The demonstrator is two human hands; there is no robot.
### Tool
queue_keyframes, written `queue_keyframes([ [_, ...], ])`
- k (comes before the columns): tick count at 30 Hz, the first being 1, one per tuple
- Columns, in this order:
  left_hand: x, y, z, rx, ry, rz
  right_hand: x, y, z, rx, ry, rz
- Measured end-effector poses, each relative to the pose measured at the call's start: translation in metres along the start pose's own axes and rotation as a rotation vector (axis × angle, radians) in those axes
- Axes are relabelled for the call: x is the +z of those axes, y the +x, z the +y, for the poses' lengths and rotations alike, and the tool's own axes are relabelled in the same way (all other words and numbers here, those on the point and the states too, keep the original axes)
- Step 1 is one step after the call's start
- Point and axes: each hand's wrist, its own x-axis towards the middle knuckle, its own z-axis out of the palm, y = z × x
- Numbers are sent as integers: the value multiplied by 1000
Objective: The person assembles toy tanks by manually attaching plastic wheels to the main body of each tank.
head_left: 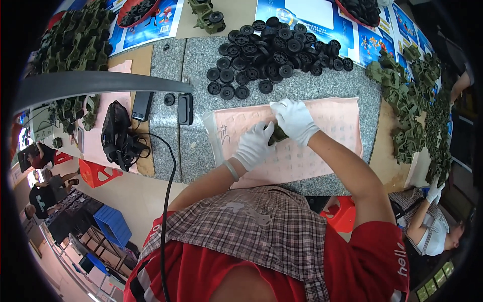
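Note:
Both my hands wear white gloves and meet over a pink sheet on the grey speckled tabletop. Between them is a small dark green plastic toy vehicle part, mostly covered by the gloves. My left hand is closed on its near left side. From above and to the right, my right hand curls over the same part, its fingertips bent down. Just beyond the sheet lies a large heap of black toy wheels, some of them loose at its near edge.
Green toy vehicle parts are piled at the right, and more green parts at the far left. A grey curved arm crosses the left side. Near it lie a black phone, a black bag and a cable. Co-workers sit at both sides.

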Motion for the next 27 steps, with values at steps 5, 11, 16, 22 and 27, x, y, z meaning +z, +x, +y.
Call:
queue_keyframes([
  [5, -1, 0, -1, -44, 69, 6, -15, 56, 19, 181, 39, 466],
  [11, -25, 1, 10, 2, 64, 101, -12, 95, 68, 94, -302, 180],
  [16, -19, -26, -7, -45, 15, 123, -31, 77, 64, 254, -82, 257],
  [22, 6, -39, -21, -41, -191, 82, 13, -51, 118, 758, 666, 490],
  [27, 9, -38, -28, -43, -220, 119, 37, -106, 98, 813, 336, 332],
])
